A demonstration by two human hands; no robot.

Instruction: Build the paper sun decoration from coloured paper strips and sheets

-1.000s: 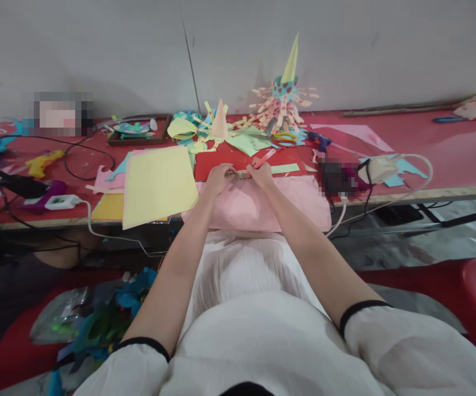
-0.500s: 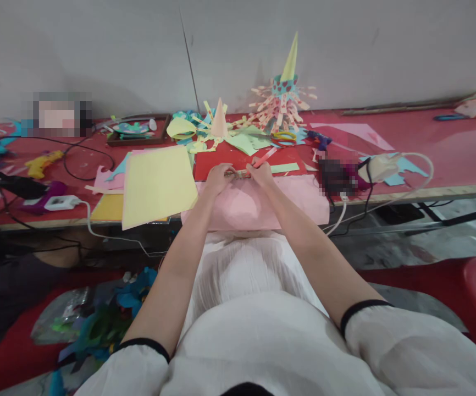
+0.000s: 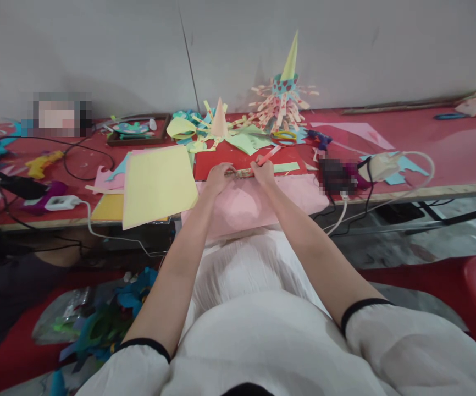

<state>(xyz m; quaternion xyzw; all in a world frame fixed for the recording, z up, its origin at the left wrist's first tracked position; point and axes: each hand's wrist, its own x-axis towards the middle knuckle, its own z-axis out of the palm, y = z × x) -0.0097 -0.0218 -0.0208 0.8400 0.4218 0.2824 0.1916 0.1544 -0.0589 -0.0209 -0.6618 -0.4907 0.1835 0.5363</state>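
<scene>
My right hand (image 3: 264, 171) is closed around a pink-red marker (image 3: 269, 155), its upper end tilted up to the right. Its tip is hidden by my fingers, over a pale green paper strip (image 3: 286, 166). The strip lies on a red sheet (image 3: 209, 159), and small markings show on its left part between my hands. At that left end, the fingers of my left hand (image 3: 220, 177) are curled onto the strip. Below both hands, pink paper (image 3: 242, 206) hangs over the table's front edge.
Yellow sheets (image 3: 159, 187) lie left of my hands. Behind stand a small peach cone (image 3: 220, 118) and a taller fringed cone (image 3: 289, 63). Scissors (image 3: 284, 136), a blue glue gun (image 3: 319, 139), a yellow glue gun (image 3: 43, 164) and power cords surround the work. A person's leg (image 3: 62, 257) shows at left.
My right hand has slid slightly to the right along the strip with the marker. My left hand stays almost in place. The pink paper's lower edge has shifted a little.
</scene>
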